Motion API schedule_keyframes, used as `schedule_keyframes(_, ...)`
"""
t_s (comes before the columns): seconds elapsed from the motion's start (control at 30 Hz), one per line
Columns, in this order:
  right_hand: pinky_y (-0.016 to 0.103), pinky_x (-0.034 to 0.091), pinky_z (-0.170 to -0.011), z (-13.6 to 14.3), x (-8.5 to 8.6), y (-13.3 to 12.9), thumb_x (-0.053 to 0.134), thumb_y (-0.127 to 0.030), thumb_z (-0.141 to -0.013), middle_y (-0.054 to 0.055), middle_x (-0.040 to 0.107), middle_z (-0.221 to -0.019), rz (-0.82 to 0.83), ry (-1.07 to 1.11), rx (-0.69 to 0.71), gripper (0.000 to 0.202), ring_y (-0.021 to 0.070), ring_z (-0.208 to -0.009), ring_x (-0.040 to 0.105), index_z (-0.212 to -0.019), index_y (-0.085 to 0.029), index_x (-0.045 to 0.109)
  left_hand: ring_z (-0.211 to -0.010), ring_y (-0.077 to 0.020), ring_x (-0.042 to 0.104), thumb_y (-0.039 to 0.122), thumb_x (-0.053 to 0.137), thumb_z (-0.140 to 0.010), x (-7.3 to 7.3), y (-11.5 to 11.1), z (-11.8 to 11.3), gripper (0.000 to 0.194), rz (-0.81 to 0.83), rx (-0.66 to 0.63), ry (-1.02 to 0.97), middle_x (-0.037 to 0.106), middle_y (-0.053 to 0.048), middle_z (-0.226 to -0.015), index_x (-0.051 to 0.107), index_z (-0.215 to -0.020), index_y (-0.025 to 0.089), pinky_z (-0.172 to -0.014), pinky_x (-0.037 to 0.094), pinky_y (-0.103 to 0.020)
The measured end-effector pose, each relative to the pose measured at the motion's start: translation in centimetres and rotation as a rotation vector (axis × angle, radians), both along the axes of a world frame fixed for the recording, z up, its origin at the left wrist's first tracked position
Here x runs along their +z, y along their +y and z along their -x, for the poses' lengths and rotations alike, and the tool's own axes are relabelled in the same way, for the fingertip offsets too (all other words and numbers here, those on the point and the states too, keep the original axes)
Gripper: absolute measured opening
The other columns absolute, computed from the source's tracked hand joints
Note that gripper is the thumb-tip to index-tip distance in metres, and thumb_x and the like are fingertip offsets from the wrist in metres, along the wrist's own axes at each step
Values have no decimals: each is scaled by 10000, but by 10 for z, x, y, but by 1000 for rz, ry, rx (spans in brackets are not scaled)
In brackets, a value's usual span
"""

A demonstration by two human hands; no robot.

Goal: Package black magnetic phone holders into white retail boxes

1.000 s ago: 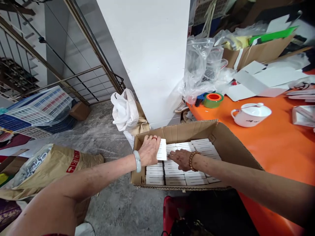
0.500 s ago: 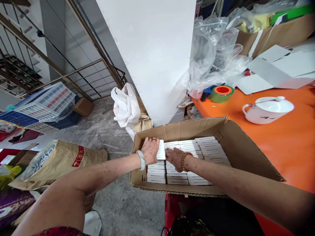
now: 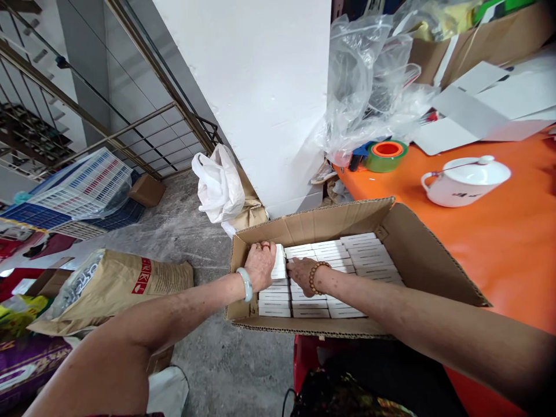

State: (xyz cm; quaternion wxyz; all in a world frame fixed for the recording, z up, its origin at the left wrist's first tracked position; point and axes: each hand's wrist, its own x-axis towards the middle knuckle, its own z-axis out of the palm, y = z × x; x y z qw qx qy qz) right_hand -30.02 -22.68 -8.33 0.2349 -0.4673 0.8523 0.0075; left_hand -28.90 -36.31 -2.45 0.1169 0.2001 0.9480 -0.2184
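Observation:
Rows of small white boxes (image 3: 343,262) lie in an open cardboard carton (image 3: 321,223). At the carton's left end my left hand (image 3: 260,266), with a pale bangle at the wrist, is closed on a white box (image 3: 279,263) that sits higher than the rows in front of it. My right hand (image 3: 304,274), wearing a beaded bracelet, rests beside that box, over the middle rows. Its fingertips reach the box's right side; what they hold, if anything, is hidden.
An orange table (image 3: 460,231) bears a white lidded mug (image 3: 467,182), green tape (image 3: 386,156) and clear plastic bags (image 3: 360,75). A white pillar (image 3: 260,104) stands behind the carton. Left are a brown sack (image 3: 125,284), a white bag (image 3: 220,185) and stacked crates (image 3: 87,185).
The view has shifted slightly, so the carton and table appear a little farther left and higher. Both hands keep nearly the same places over the boxes.

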Motion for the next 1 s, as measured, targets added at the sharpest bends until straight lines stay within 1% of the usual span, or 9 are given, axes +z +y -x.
schedule_keyframes(0.13,437,508,-736,4,-2,3,707,-197,-568,138,587,-1035,24,15,3,426,309,-966,558,-974,-108,616,-970,-286,509,251,683,-563,-1,0,4,824,21,30,14,524,-206,-1115,299,-1268,67,-865,290,-376)
schedule_keyframes(0.2,426,501,-748,6,-2,8,705,-203,-583,133,590,-1021,54,33,15,396,299,-969,553,-959,-113,617,-981,-288,508,251,686,-561,-3,0,6,835,20,27,9,519,-213,-1124,291,-1271,58,-872,286,-373)
schedule_keyframes(0.33,367,462,-843,9,-6,20,592,-201,-725,131,547,-1118,163,96,28,354,247,-1041,508,-1068,-119,565,-1018,-287,497,251,694,-563,-8,1,9,830,6,5,-25,526,-188,-1126,290,-1270,89,-886,286,-366)
schedule_keyframes(0.43,372,459,-838,12,-10,22,499,-145,-773,149,515,-1168,194,146,4,358,250,-1053,495,-1129,-113,527,-1031,-285,490,239,690,-558,-10,1,11,811,-4,-7,-45,521,-173,-1139,298,-1257,111,-887,290,-365)
schedule_keyframes(0.6,402,468,-803,22,-9,18,486,-116,-779,134,501,-1213,157,199,-26,365,272,-1047,504,-1138,-166,524,-1020,-277,487,226,664,-585,-9,0,15,761,-20,-18,-52,516,-162,-1129,307,-1248,114,-886,292,-366)
schedule_keyframes(0.67,402,471,-798,25,-7,16,479,-110,-792,113,496,-1239,134,211,-29,358,267,-1044,517,-1138,-192,524,-1006,-275,490,220,664,-583,-9,0,16,751,-26,-29,-55,511,-164,-1126,319,-1241,106,-884,290,-365)
schedule_keyframes(0.73,393,475,-788,27,-5,15,450,-99,-814,95,527,-1209,112,219,-29,329,251,-1018,540,-1111,-209,539,-1003,-278,489,215,664,-580,-9,-1,16,743,-33,-45,-61,505,-172,-1125,331,-1233,93,-882,286,-365)
schedule_keyframes(0.83,392,479,-769,27,-2,14,427,-93,-829,91,565,-1158,89,230,-27,310,242,-974,568,-1087,-210,554,-1005,-281,481,222,647,-600,-9,-3,17,712,-49,-68,-64,501,-182,-1121,338,-1225,79,-880,283,-369)
schedule_keyframes(1.0,404,484,-760,25,-1,13,426,-95,-833,96,585,-1128,63,241,-24,311,243,-931,597,-1094,-202,557,-942,-261,506,236,635,-601,-8,-8,17,669,-74,-81,-61,521,-160,-1076,365,-1193,82,-867,295,-364)
